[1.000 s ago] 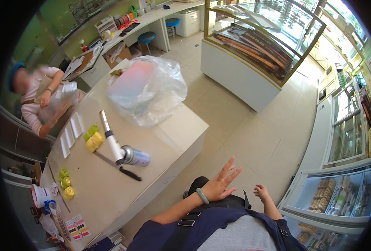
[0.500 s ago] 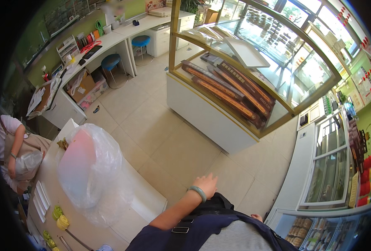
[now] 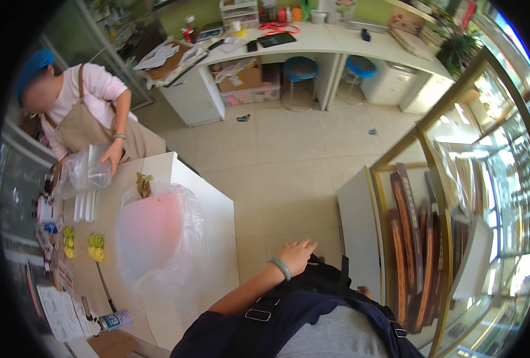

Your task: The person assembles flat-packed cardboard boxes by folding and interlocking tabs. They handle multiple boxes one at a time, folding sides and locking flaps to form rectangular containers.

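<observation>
1. Far left, a sheet of paper (image 3: 62,310) lies at the near left corner of a pale table (image 3: 85,277), beside a row of green and yellow pieces (image 3: 68,243) along the left edge
2. Narrow white trays (image 3: 85,206) lie side by side toward the table's far edge
3. Past that edge, a co-worker (image 3: 100,95) in a blue cap, pink top and tan apron bends over, one hand on clear packaging (image 3: 91,170)
4. A second green and yellow cluster (image 3: 96,247) sits inward from the left edge; a knife (image 3: 104,287) runs from it toward the near edge, its dark handle next to a spray can (image 3: 115,320)
5. A large clear bag (image 3: 160,232) with something pink and pale blue inside lies along the table's right edge, near the far right corner
6. The left hand (image 3: 295,255), wearing a green bracelet (image 3: 281,268), is off that right edge, above the black garment (image 3: 312,283) on the person's lap; its fingers are loosely extended, slightly bent, with nothing seen in them; contact with the garment cannot be told
7. Behind, a white counter (image 3: 321,40) with two blue stools (image 3: 300,68)
8. The right hand (image 3: 365,292) barely shows past the garment's right edge; its finger state and any hold cannot be told
9. Far right, a gold-framed display case (image 3: 360,227) holds long brown boxes (image 3: 396,206)
</observation>
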{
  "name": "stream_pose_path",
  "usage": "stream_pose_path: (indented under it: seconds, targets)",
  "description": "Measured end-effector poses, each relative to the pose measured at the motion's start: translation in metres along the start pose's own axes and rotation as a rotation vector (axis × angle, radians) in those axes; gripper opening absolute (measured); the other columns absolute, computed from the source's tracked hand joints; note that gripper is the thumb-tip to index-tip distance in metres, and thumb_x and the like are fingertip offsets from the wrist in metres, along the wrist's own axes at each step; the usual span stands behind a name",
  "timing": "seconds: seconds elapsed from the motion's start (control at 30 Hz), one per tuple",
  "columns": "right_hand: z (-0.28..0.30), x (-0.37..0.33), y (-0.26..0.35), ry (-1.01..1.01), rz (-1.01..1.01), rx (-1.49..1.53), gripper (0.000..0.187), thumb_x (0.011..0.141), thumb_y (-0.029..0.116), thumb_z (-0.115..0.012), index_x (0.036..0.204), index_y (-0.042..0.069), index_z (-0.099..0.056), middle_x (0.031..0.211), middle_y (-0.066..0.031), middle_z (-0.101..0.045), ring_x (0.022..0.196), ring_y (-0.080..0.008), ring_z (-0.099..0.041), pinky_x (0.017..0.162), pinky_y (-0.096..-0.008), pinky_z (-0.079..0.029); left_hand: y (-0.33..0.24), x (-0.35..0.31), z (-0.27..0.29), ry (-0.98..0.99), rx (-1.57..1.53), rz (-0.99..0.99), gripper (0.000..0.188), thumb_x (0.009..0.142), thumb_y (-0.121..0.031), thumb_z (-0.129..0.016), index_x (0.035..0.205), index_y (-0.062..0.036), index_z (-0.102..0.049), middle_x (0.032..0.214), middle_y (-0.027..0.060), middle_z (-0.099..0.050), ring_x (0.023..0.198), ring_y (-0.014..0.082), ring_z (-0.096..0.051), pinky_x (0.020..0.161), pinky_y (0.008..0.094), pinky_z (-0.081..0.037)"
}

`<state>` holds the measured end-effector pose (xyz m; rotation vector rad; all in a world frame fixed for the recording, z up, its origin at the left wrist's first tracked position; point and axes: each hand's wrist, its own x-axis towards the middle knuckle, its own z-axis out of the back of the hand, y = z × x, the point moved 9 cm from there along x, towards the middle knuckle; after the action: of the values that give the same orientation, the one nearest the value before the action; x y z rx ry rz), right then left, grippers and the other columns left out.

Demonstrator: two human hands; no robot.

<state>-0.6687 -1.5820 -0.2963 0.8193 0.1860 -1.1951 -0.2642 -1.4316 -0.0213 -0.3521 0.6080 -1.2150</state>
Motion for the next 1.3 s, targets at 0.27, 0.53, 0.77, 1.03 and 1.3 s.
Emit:
stream_pose_path:
  seconds: [0.27, 0.53, 0.77, 1.03, 1.3]
  targets:
    - [0.012, 0.321, 0.439, 0.313, 0.263, 0.320, 0.024, 0.093, 0.017, -0.059, 0.114, 0.005, -0.062, 0.098, -0.0079, -0.067, 0.080, -0.0188, -0.066, 0.070, -0.0316, -0.053, 0.169, 0.045, 0.174, -0.449, -0.262, 0.309, 0.045, 0.092, -0.013, -0.055, 0.136, -0.0029, -0.050, 0.140, 0.0221, -0.048, 0.119, 0.0382, -0.054, 0.100, 0.0443, -0.044]
    - [-0.044, 0.478, 0.644, 0.436, 0.276, 0.148, 0.021, 0.090, 0.014, -0.060, 0.108, 0.006, -0.065, 0.093, -0.0074, -0.068, 0.072, -0.0173, -0.068, 0.060, -0.0306, -0.053, 0.409, 0.134, 0.342, -0.373, -0.060, 0.670, 0.045, 0.091, -0.013, -0.055, 0.134, -0.0004, -0.049, 0.140, 0.0228, -0.047, 0.117, 0.0387, -0.056, 0.099, 0.0442, -0.046]
    - [-0.062, 0.612, 0.897, 0.292, 0.494, 0.134, 0.022, 0.091, 0.013, -0.058, 0.111, 0.006, -0.064, 0.094, -0.0070, -0.068, 0.074, -0.0176, -0.068, 0.063, -0.0317, -0.054, 0.685, 0.168, 0.413, -0.243, -0.085, 0.912, 0.042, 0.091, -0.021, -0.054, 0.130, -0.0057, -0.052, 0.133, 0.0197, -0.052, 0.114, 0.0370, -0.057, 0.097, 0.0461, -0.048]
    - [-0.148, 0.528, 1.366, 0.261, 1.291, 0.148, 0.030, 0.087, -0.001, -0.060, 0.117, 0.003, -0.059, 0.103, -0.0103, -0.064, 0.074, -0.0180, -0.061, 0.068, -0.0287, -0.051, 0.932, 0.094, 0.377, -0.180, -0.475, 1.181, 0.044, 0.093, -0.027, -0.053, 0.132, -0.0071, -0.055, 0.138, 0.0200, -0.051, 0.126, 0.0364, -0.050, 0.104, 0.0441, -0.043]
    - [-0.237, 0.430, 1.598, 0.091, 1.560, 0.199, 0.039, 0.080, -0.009, -0.062, 0.118, 0.001, -0.060, 0.109, -0.0159, -0.061, 0.068, -0.0197, -0.056, 0.066, -0.0313, -0.049, 1.115, -0.032, 0.394, 0.089, -0.668, 1.303, 0.046, 0.093, -0.021, -0.052, 0.137, -0.0070, -0.053, 0.143, 0.0200, -0.048, 0.130, 0.0358, -0.048, 0.104, 0.0481, -0.044]
